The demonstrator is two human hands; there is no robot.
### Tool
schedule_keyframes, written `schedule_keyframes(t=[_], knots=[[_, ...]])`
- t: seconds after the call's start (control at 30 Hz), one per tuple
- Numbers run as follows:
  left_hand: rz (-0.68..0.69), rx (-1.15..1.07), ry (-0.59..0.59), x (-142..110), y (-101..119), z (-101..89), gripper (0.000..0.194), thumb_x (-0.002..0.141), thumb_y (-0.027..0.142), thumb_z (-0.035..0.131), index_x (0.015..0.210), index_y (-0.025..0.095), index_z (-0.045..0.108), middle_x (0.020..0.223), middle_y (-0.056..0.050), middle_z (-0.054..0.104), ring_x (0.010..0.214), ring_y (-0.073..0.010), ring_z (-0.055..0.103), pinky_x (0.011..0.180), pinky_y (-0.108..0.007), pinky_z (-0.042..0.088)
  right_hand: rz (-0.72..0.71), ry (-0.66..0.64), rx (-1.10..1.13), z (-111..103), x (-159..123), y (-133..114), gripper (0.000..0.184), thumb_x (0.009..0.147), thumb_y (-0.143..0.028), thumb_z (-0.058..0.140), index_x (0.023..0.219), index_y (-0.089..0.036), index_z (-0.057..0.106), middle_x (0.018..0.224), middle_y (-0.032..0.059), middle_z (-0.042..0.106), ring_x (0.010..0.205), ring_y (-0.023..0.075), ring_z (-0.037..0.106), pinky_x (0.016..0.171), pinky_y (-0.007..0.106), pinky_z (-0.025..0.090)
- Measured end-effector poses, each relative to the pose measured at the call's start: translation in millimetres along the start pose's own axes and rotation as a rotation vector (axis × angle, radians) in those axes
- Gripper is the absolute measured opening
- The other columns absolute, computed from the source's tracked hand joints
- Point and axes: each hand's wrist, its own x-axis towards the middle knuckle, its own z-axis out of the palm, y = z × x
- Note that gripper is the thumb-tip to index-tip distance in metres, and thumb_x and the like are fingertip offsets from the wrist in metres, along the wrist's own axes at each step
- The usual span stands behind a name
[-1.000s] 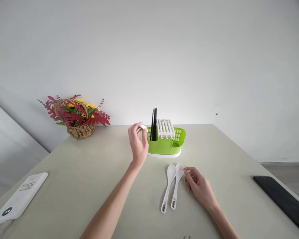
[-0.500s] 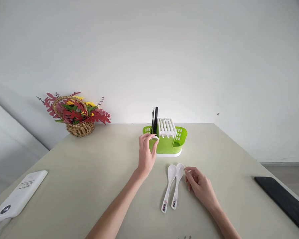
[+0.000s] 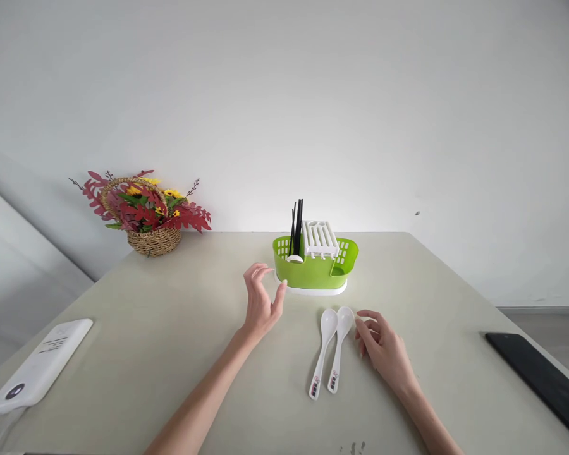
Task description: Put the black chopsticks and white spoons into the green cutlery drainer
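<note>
Left hand (image 3: 260,308): my thumb and forefinger are standing wide apart, holding nothing. Green holder (image 3: 308,276) is sitting close by at two o'clock; I can't tell whether I'm touching it. Right hand (image 3: 385,351): my fingers are curling loosely, tips just beside two loose spoons (image 3: 329,322) at ten o'clock; whether they're pinched together or brushing a bowl, I can't tell. Spoon handles are pointing toward seven. In the holder's nine-o'clock end, what looks like a white spoon (image 3: 294,258) is resting at six from the black chopsticks (image 3: 299,221). My judgement: good handling is calling for keeping knuckles clear of the rim and chopsticks, pinching lightly, letting go cleanly.
</note>
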Motion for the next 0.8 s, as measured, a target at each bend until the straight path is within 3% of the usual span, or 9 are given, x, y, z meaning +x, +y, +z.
schedule_keyframes(t=[0.2,0.33,0.43,0.63,0.7,0.8], knots=[[-0.144,-0.016,-0.158,-14,-19,-5.3,0.013,0.105,0.027,0.047,0.117,0.021,0.05,0.118,-0.012,0.048,0.119,-0.0246,0.052,0.103,-0.047,0.048,0.069,0.004,-0.137,3,7,-11,0.051,0.092,-0.071,0.049,0.113,-0.027,0.062,0.068,-0.0039,0.068,0.049,0.0161,0.055,0.061,0.033,0.047],[-0.213,-0.045,-0.22,-15,-20,-3.6,0.012,0.106,0.031,0.048,0.109,0.022,0.055,0.114,-0.01,0.051,0.111,-0.0221,0.057,0.097,-0.041,0.051,0.101,-0.031,-0.164,4,12,-11,0.049,0.093,-0.07,0.047,0.105,-0.026,0.065,0.069,-0.0032,0.069,0.046,0.0161,0.055,0.057,0.033,0.046],[-0.261,-0.075,-0.19,-15,-20,-4.9,0.017,0.107,0.034,0.047,0.101,0.021,0.058,0.108,-0.009,0.055,0.107,-0.021,0.059,0.092,-0.037,0.053,0.047,-0.016,-0.158,4,10,-6,0.047,0.094,-0.067,0.047,0.102,-0.025,0.066,0.07,-0.0025,0.068,0.049,0.016,0.056,0.06,0.032,0.047],[-0.276,-0.077,-0.139,-19,-11,-10.7,0.022,0.106,0.034,0.049,0.091,0.021,0.059,0.098,-0.007,0.057,0.095,-0.0197,0.06,0.082,-0.034,0.054,0.08,-0.059,-0.021,-2,6,-3,0.055,0.089,-0.072,0.055,0.11,-0.023,0.069,0.07,-0.001,0.067,0.05,0.0166,0.058,0.047,0.03,0.046],[-0.276,-0.081,-0.129,-20,-5,-13.9,0.023,0.106,0.034,0.048,0.09,0.021,0.059,0.096,-0.006,0.057,0.091,-0.0193,0.059,0.079,-0.033,0.053,0.108,-0.082,0.018,-8,7,-2,0.056,0.087,-0.072,0.06,0.11,-0.022,0.071,0.066,-0.0005,0.068,0.051,0.0174,0.061,0.05,0.03,0.051],[-0.244,-0.146,-0.233,-16,12,-21.6,0.022,0.107,0.033,0.046,0.093,0.022,0.059,0.096,-0.005,0.058,0.086,-0.018,0.059,0.079,-0.033,0.053,0.078,-0.087,0.065,-27,11,-1,0.056,0.084,-0.072,0.064,0.106,-0.021,0.073,0.077,0.0047,0.075,0.068,0.0229,0.073,0.057,0.031,0.057]])
